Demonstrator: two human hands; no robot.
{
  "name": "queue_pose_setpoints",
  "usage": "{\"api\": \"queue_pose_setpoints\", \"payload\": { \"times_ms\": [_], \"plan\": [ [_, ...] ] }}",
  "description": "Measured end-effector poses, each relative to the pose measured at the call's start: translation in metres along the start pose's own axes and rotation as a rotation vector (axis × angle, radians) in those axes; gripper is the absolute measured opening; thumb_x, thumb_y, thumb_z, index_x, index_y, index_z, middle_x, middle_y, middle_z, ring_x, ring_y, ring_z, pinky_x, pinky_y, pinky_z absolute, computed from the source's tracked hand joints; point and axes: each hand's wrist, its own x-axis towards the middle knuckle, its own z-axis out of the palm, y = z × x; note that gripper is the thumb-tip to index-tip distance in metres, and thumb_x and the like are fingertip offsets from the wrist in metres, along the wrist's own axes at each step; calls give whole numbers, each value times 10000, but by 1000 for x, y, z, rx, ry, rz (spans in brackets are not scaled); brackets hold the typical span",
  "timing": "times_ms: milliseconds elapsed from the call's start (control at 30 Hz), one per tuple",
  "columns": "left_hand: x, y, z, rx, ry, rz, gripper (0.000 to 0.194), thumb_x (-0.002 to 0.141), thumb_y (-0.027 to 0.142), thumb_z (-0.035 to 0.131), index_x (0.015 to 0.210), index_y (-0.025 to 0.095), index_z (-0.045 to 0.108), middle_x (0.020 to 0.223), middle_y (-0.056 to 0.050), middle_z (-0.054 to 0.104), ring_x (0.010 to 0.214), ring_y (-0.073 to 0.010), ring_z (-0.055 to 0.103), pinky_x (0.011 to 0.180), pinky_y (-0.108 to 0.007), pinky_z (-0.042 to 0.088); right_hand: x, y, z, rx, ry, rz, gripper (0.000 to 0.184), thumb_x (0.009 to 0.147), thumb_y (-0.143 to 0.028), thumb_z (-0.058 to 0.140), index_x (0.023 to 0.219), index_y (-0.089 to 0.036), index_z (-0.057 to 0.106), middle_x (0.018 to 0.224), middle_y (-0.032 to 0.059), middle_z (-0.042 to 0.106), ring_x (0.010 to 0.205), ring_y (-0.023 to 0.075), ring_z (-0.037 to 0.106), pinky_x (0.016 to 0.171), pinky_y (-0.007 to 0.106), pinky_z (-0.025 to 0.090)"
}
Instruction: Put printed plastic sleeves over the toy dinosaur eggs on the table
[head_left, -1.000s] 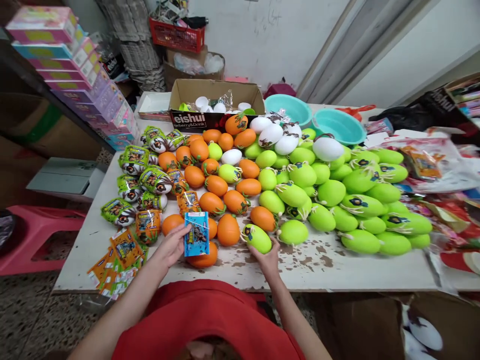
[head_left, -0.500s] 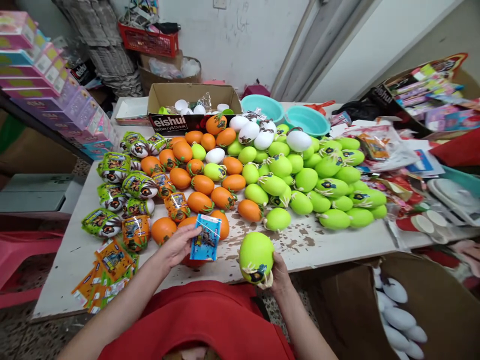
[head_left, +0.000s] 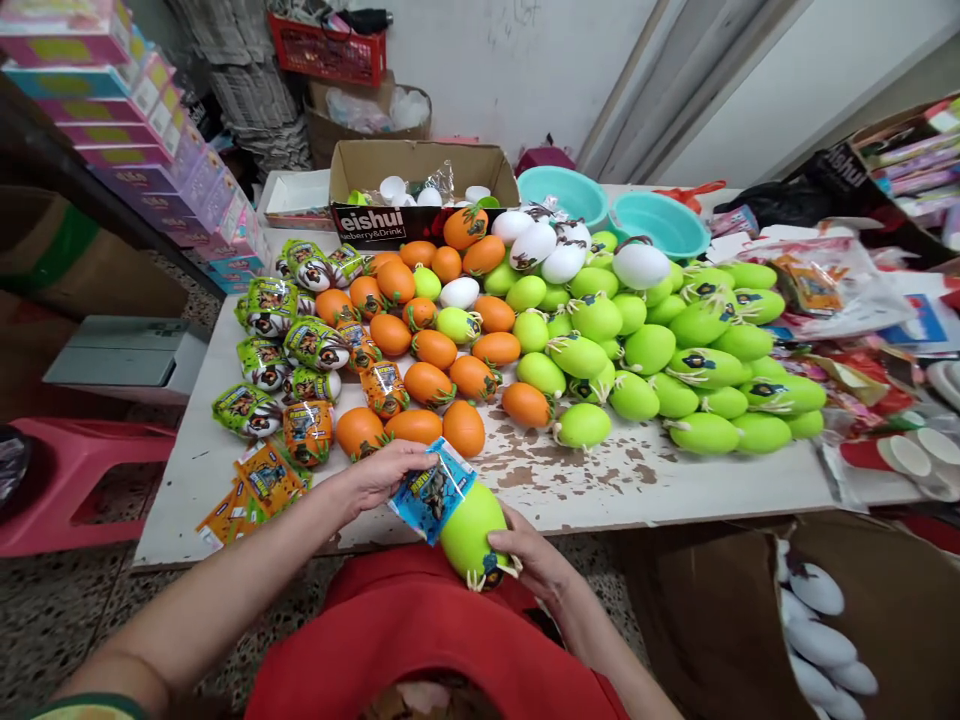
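Observation:
My left hand (head_left: 390, 472) pinches a blue printed plastic wrapper (head_left: 431, 490) by its left side. The wrapper lies over the upper end of a green toy egg (head_left: 474, 535), hiding that end. My right hand (head_left: 534, 550) is closed around the egg's right side, in front of my body at the table's near edge. Pale claw-like strands and a small dark figure show at the egg's lower end. Just beyond my hands lie several orange eggs (head_left: 463, 428). Orange and green flat wrappers (head_left: 262, 480) rest left of them, beside eggs dressed in printed wrap (head_left: 246, 410).
Green eggs (head_left: 705, 368) are heaped on the right of the table (head_left: 570, 490). Behind stand an open carton (head_left: 420, 165) and two turquoise basins (head_left: 660, 225). Stacked boxes (head_left: 150, 150) rise at the left. A carton of white eggs (head_left: 821, 640) is below the table, at right.
My right hand has lifted the green egg off the table and brought it toward me. My left hand has moved the blue wrapper right and down onto the egg's end.

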Motion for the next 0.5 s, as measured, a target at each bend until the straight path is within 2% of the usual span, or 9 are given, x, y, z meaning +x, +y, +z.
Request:
{"api": "queue_pose_setpoints", "payload": {
  "times_ms": [67, 167, 300, 367, 433, 467, 500],
  "plan": [
    [-3, 4, 6, 59, 22, 1, 333, 646, 397, 783, 760, 92, 715, 665, -54, 676, 561, -128, 553, 591, -256, 428, 4, -18, 2, -96, -84, 29, 714, 587, -283, 789, 1249, -199, 532, 1152, 89, 668, 1031, 287, 627, 894, 422, 485],
    [-7, 10, 25, 172, 52, 26, 361, 645, 441, 757, 710, 90, 701, 626, -35, 644, 539, -112, 503, 564, -245, 376, 12, -37, 1, -196, -180, 69, 781, 570, -260, 813, 1283, -224, 498, 1202, 67, 641, 1070, 280, 605, 929, 429, 463],
    [-12, 15, 53, 438, 113, 143, 376, 708, 487, 682, 673, 113, 690, 592, -10, 604, 540, -121, 469, 536, -247, 337, 16, -44, -4, -249, -192, 43, 749, 563, -265, 825, 1250, -210, 529, 1163, 61, 656, 1042, 277, 613, 923, 429, 467],
    [-15, 15, 60, 515, 282, 326, 338, 740, 461, 673, 832, 140, 722, 768, -36, 673, 696, -167, 556, 622, -253, 395, 11, -43, -7, -211, -150, 6, 643, 588, -301, 810, 1174, -183, 575, 1098, 72, 682, 990, 275, 636, 894, 426, 485],
    [-20, 11, 64, 481, 483, 482, 403, 747, 429, 690, 1071, 190, 688, 1053, -59, 680, 965, -216, 578, 778, -256, 425, 3, -40, -8, -131, -95, -47, 585, 619, -329, 789, 1145, -181, 582, 1066, 82, 694, 960, 271, 650, 881, 423, 495],
    [-22, 7, 66, 433, 511, 485, 457, 749, 428, 693, 1148, 209, 656, 1144, -65, 658, 1049, -229, 561, 823, -262, 425, -3, -39, -8, -90, -75, -67, 578, 631, -337, 781, 1150, -185, 576, 1060, 86, 697, 949, 268, 656, 877, 423, 499],
    [-24, 2, 69, 379, 468, 428, 491, 749, 437, 692, 1181, 212, 639, 1172, -76, 651, 1066, -239, 564, 830, -276, 436, -9, -37, -8, -56, -62, -79, 584, 639, -340, 778, 1162, -191, 566, 1059, 88, 699, 939, 266, 661, 875, 423, 502]
  ]
}}
